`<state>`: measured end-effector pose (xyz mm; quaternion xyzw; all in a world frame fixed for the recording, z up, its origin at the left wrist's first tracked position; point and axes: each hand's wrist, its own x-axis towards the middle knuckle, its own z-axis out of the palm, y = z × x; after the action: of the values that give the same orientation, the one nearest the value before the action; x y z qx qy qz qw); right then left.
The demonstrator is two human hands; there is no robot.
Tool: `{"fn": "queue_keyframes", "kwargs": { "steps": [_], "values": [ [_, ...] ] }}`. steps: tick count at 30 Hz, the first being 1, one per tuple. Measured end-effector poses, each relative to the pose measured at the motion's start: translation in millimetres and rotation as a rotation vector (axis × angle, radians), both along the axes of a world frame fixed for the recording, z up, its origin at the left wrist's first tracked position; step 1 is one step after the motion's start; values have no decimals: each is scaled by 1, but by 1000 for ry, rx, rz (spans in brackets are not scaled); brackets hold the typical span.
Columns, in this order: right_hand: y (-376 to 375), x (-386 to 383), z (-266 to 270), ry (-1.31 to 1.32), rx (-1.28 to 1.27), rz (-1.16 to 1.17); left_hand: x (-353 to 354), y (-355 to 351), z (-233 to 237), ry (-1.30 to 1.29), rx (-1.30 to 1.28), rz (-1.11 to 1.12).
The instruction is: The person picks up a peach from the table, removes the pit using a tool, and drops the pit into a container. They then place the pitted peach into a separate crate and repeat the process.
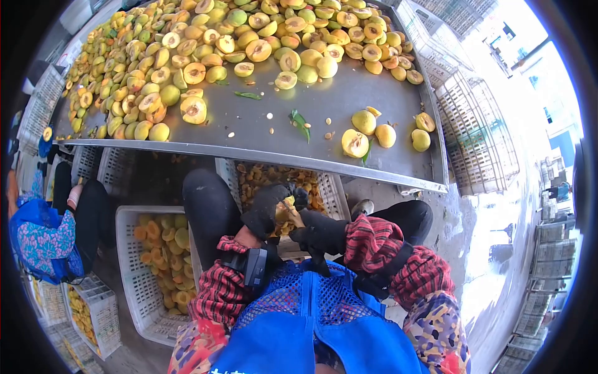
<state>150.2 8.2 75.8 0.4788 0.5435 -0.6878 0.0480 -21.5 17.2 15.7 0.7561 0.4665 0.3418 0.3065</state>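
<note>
My left hand (269, 209), in a dark glove, is closed around a piece of yellow peach (287, 207) over my lap. Close against it, my right hand (319, 233), also gloved, has its fingers closed; a narrow brownish piece shows at its fingertips, too small to make out. Below both hands, a crate (333, 198) of orange-brown peach pieces stands between my knees. Halved peaches (194, 110) lie heaped on the metal table (268, 134) in front of me, many with the cut side up.
A white crate (132, 262) of peach halves stands left of my leg. Further left sits another person (47, 234) in a blue apron. Stacked crates (476, 131) stand beyond the table's right edge. The table's front rim (249, 154) runs above my knees.
</note>
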Motion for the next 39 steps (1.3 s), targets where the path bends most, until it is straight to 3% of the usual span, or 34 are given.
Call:
{"fn": "queue_keyframes", "kwargs": {
  "steps": [3,6,7,9,12,16,19,21,24,25,28,30,33,36,39],
  "values": [
    [1,-3,0,121,-175,-153,4,-1,21,-255,-143,-6],
    [2,-5,-2,178,-233,-206,15,-2,-9,-1000,-409,50],
    [3,-6,0,185,-248,-209,15,-4,-11,-958,-351,80],
    [0,-7,-4,124,-11,-89,12,-5,-10,-872,-233,136],
    [1,-3,-17,-23,210,94,-3,-5,-27,-120,138,107],
    [3,-2,-1,-56,158,90,8,-1,-66,-767,-503,48],
    [8,0,4,147,-203,-68,14,5,-58,-936,-573,75],
    [7,-2,9,144,-173,-86,15,1,-37,-1062,-520,44],
    [4,-6,12,-43,45,69,4,-1,-13,-364,105,43],
    [4,-6,13,-140,148,150,3,-1,-15,-321,36,21],
    [1,-2,-7,-101,325,194,2,-1,-17,-273,-78,-8],
    [5,-2,-1,-65,136,87,2,0,-12,-342,-28,30],
    [14,-4,9,26,-111,-31,4,4,-12,-197,292,91],
    [10,0,-2,152,-235,-152,7,2,-38,-764,-370,-8],
    [4,1,-4,243,-282,-238,9,5,-50,-848,-446,-27]
  ]
}}
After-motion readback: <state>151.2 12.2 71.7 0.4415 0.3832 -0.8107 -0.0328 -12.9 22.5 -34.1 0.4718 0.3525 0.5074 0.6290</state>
